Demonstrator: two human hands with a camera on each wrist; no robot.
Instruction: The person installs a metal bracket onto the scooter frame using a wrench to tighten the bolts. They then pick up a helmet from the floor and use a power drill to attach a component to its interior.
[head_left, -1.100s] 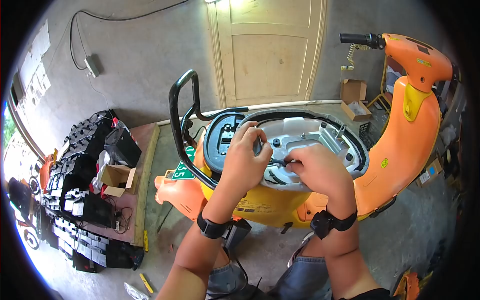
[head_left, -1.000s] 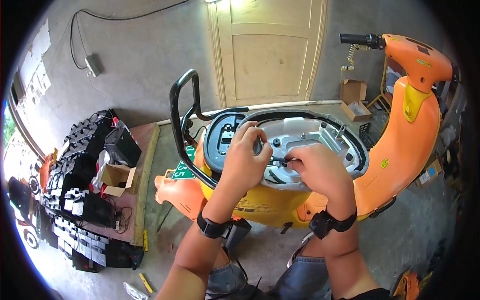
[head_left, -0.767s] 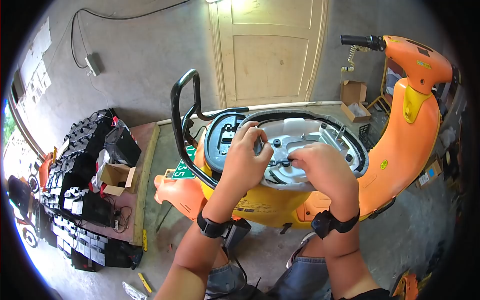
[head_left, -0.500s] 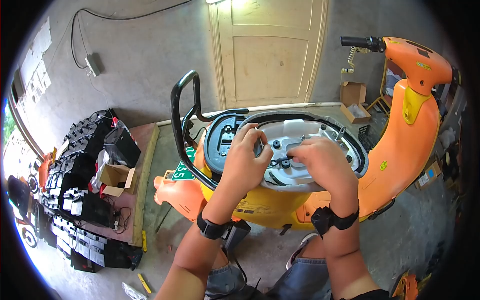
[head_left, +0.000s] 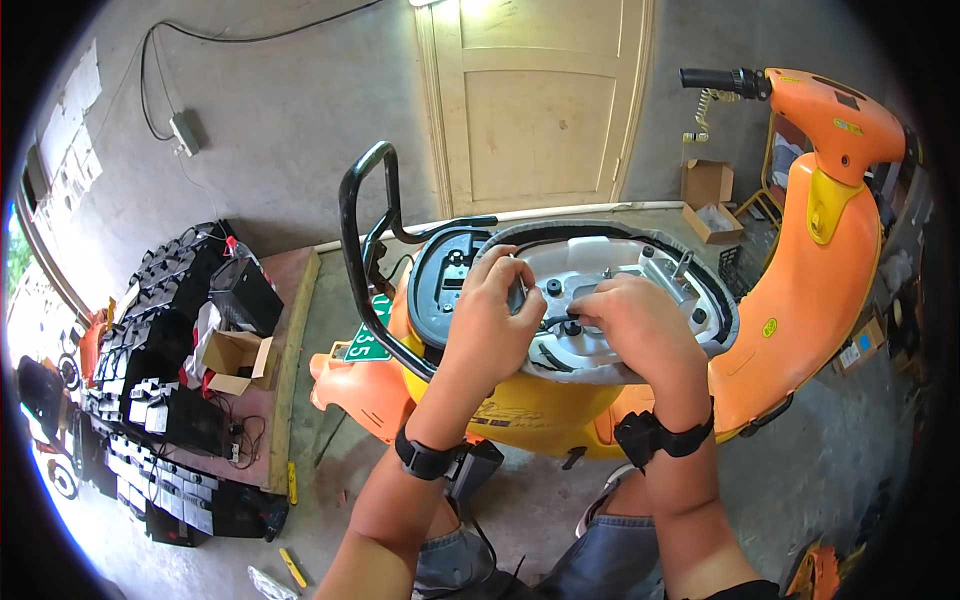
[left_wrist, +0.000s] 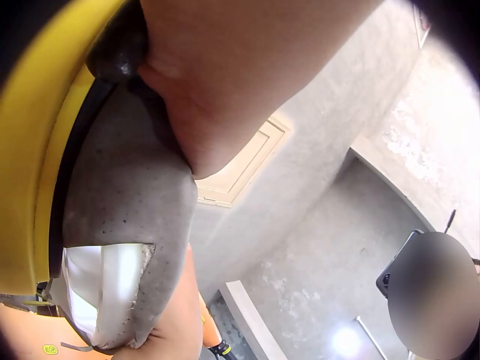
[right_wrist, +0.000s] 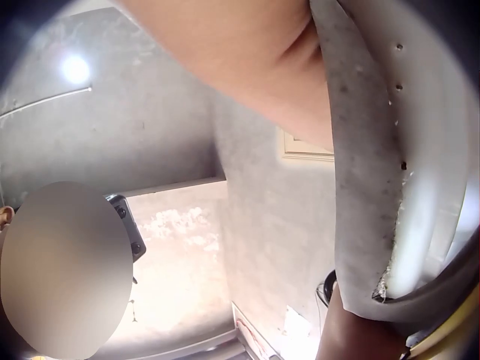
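An upturned scooter seat (head_left: 630, 258) with a white base and dark rim lies across the orange and yellow scooter (head_left: 545, 415). My left hand (head_left: 490, 310) reaches over its left part, fingers curled and thumb opposed. Between thumb and fingers a bit of grey shows. My right hand (head_left: 640, 322) pinches the right end of a slim dark tool (head_left: 557, 321), whose left end runs under my left thumb. Its kind cannot be told. Black bolts or studs stick up nearby. Both wrist views show the torn grey seat cover (left_wrist: 127, 180) close up; the fingertips are hidden there.
A black grab rail (head_left: 350, 220) rises left of the seat. Several black batteries (head_left: 160, 330) and an open cardboard box (head_left: 238, 358) stand at the left. A yellow-handled tool (head_left: 293, 567) lies on the floor. Behind is a pale door (head_left: 540, 120).
My right hand shifts slightly right, then back up and left, and the dark tool's right end swings with it. My left hand stays in place over the seat.
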